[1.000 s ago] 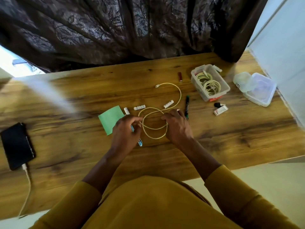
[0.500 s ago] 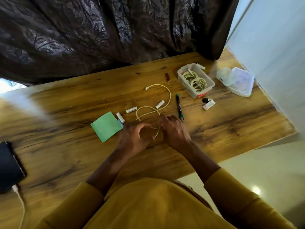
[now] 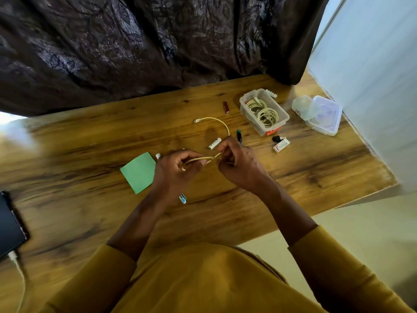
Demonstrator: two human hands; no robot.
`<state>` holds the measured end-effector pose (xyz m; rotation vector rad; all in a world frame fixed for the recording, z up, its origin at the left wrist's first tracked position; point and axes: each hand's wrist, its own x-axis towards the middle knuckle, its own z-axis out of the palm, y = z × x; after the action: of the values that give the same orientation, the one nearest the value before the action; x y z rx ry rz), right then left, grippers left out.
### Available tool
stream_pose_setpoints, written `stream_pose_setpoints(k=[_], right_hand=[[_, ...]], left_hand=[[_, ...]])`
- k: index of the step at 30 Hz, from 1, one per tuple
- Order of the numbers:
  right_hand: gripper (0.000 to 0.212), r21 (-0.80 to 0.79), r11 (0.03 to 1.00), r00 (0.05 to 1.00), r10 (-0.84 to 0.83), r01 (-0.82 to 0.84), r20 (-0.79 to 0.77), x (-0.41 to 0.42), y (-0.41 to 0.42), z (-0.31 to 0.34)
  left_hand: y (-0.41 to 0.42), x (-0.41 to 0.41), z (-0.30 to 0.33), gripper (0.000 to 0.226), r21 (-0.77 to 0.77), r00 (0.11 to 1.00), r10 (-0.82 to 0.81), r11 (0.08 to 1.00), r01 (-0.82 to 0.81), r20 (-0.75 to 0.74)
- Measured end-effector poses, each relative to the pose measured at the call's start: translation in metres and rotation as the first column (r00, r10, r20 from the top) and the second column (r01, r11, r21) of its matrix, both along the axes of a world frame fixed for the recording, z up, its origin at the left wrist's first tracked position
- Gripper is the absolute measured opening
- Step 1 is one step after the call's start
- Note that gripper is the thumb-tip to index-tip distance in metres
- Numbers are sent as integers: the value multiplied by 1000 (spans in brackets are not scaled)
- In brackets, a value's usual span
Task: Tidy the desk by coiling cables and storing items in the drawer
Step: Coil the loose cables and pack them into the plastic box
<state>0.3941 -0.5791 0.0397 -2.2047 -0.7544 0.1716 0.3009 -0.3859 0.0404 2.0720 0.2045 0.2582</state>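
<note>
Head view: both hands, left hand [image 3: 171, 175] and right hand [image 3: 239, 163], pinch the flattened cable [image 3: 222, 125] loop between them, its loose tail arcing far-left from the right hand over the bench [image 3: 90, 211].

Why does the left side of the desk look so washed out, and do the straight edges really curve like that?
Head view: daylight from under the curtain glares off the desk at far left, bleaching the wood grain; the wide-angle lens bows the desk's edges and the wall; the left hand and right hand gripping the cable look slightly soft, as does the phone.
</note>
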Motion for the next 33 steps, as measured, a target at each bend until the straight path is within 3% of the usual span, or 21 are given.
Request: stream_pose_setpoints(k=[6,9,12,15,19,22,24,26,29,33], right_hand=[[20,-104,992,995,-83,78,-51,6,-7,2],[29,-155,987,992,-56,38,-115,9,-15,4],[33,47,998,933,63,-50,-353,9,-21,13],[37,365,929,768,276,-60,-577,7,-25,29],[36,507,861,613,376,45,-694,7,-22,46],[37,617,784,534,493,69,-687,8,-16,55],[36,661,747,493,548,75,-676,9,-12,60],[35,695,715,445,599,76,-666,11,-8,65],[35,750,654,356,679,104,-642,12,-1,73],[35,806,569,304,749,162,-589,15,6,87]], left_hand=[[8,12,23,7,-207,999,21,978,-13,38],[15,17,25,15,-253,991,117,963,-97,67],[20,17,15,13,-211,983,182,960,-184,-29],[18,15,5,20,-143,962,222,959,-245,-157],[12,15,0,24,-40,936,193,976,-214,-295],[12,12,-5,47,68,952,256,966,-248,-165],[9,12,1,49,-33,958,277,961,-276,67],[2,17,20,38,-222,955,190,965,-139,227],[-9,25,45,37,-396,961,67,917,48,270],[-15,27,41,30,-443,973,78,896,28,218]])
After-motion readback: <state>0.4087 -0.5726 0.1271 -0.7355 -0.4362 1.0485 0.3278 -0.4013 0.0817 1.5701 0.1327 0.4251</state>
